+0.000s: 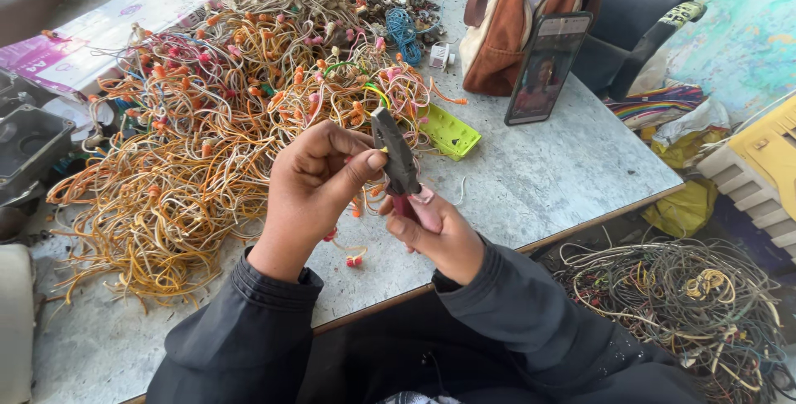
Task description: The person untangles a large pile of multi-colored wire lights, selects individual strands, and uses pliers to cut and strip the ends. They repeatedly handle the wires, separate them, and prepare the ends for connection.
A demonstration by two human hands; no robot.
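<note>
The right hand [435, 234] is wrapped tight around the red handles of the pliers [395, 155], which point up over the bench [539, 180]. The left hand [319, 176] is closed, thumb and fingers pinched together right beside the pliers' dark head. What it pinches is too small to tell. The two hands are close together. Behind them lies a big pile of orange and white wires [207, 130]. A green piece [448, 131] lies just beside the pile. A phone [549, 67] leans on a brown bag [506, 27].
</note>
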